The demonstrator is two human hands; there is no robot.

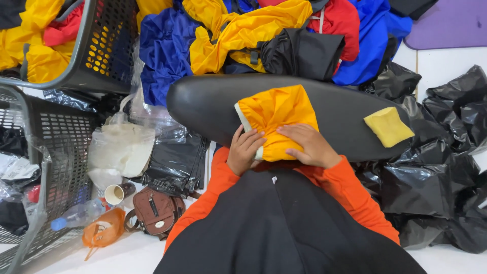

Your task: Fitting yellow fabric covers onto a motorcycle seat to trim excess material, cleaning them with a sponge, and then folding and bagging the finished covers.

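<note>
On black board (203,104): left hand (244,150), right hand (310,145) flat, pressing yellow garment (276,114).

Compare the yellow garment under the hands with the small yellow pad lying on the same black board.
The folded yellow garment is bigger and wrinkled, with a white edge; the yellow pad is small, flat and plain. The left hand and right hand press the garment at the board's middle; the pad lies untouched near the right end. Both rest on the black board.

basket (96,45): top cut off | purple mat (446,23): corner cropped | bottle (76,215): perhaps behind mesh
</note>
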